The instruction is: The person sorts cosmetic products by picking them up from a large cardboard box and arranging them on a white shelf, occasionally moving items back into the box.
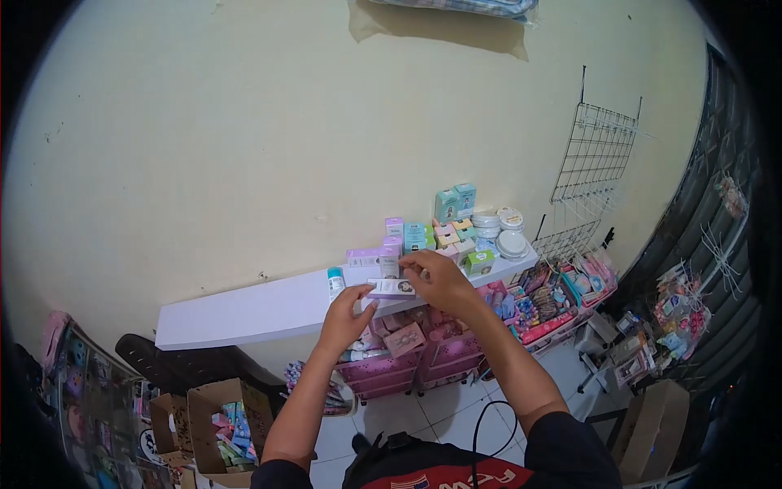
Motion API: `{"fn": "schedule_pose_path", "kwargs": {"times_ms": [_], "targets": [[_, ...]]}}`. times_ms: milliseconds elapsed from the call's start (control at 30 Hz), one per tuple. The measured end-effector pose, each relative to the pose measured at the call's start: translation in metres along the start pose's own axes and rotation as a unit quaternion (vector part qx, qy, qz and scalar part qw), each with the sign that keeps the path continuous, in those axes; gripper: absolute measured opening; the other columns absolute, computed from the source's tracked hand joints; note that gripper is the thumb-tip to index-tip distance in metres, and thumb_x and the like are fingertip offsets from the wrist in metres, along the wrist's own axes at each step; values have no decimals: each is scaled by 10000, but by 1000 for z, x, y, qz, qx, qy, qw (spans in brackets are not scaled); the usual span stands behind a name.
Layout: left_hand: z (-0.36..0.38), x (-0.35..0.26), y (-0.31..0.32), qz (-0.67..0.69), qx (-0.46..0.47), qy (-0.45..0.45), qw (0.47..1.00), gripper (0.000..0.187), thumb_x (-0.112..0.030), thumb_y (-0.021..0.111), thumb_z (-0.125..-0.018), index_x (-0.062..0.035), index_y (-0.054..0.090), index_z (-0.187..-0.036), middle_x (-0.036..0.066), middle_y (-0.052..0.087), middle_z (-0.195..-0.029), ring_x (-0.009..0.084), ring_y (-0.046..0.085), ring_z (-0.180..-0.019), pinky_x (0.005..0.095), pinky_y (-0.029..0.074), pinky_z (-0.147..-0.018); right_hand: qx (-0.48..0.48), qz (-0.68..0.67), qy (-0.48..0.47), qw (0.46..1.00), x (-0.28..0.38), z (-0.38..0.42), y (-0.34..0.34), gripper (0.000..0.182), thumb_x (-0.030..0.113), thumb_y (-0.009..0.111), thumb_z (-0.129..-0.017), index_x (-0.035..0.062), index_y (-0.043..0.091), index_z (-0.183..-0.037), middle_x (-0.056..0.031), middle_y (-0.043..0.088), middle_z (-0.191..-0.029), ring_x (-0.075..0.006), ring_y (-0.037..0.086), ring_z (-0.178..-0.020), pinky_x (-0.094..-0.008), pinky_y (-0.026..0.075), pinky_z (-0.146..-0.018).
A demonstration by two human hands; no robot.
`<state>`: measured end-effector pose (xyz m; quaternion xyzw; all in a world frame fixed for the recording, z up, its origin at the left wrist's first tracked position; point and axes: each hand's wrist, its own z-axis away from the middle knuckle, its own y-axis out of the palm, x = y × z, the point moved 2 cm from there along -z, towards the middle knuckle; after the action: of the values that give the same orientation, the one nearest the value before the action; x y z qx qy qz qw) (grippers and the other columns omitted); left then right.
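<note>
A white-and-purple cosmetic box [391, 288] lies on its side at the front edge of the white shelf [244, 308]. At its left end is my left hand [346, 316], its thumb low along the front and fingertips on the corner. My right hand [440, 281] reaches over the right end, index finger and thumb apart. The index fingertip is right beside an upright purple box [390, 259], behind the lying one. Another purple box [363, 257] lies to the left, and a teal-capped bottle [336, 281] stands near my left hand.
Stacked small boxes [453, 234] and round white jars [511, 243] fill the shelf's right end. Pink baskets [381, 376] of goods stand underneath. Cardboard boxes [230, 428] sit lower left. A wire grid [599, 151] hangs on the wall. A black cable [476, 432] loops near my body.
</note>
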<state>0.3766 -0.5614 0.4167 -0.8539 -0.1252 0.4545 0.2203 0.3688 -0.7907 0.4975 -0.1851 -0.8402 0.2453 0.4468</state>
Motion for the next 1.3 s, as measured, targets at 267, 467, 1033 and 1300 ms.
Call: {"fn": "schedule_pose_path", "kwargs": {"times_ms": [267,467,1033,1300], "targets": [[-31,19,-1,-260,35,149,953,521,-188,822,-780,-81,637,-1255,138,665,-1210,340,558,-1238,480,431,-1033,2,69,-36,997,-8,-24,3,268,159,654,-914,32,673,-1149,-164,666,-1051,-283,679,-882,-390,540,-820],[-43,34,-6,-233,87,163,955,528,-200,849,-750,-74,660,-1226,145,663,-1216,351,569,-1209,488,426,-1041,-41,183,-119,975,-16,-34,13,290,173,678,-893,42,671,-1151,-148,636,-1142,-311,665,-982,-407,537,-868],[-5,3,-54,297,-44,-111,947,463,-45,680,-917,-7,564,-1363,65,657,-1169,126,611,-1027,253,489,-903,-30,179,-161,970,-21,-28,42,340,149,745,-805,26,646,-1105,-147,622,-991,-344,640,-964,-438,539,-845],[67,15,-95,281,-195,-194,920,453,-66,660,-962,15,535,-1390,59,682,-1106,100,624,-973,241,490,-850,50,-83,-125,987,33,-15,76,329,132,735,-847,11,648,-1140,-140,645,-1042,-291,665,-907,-371,566,-793]]}}
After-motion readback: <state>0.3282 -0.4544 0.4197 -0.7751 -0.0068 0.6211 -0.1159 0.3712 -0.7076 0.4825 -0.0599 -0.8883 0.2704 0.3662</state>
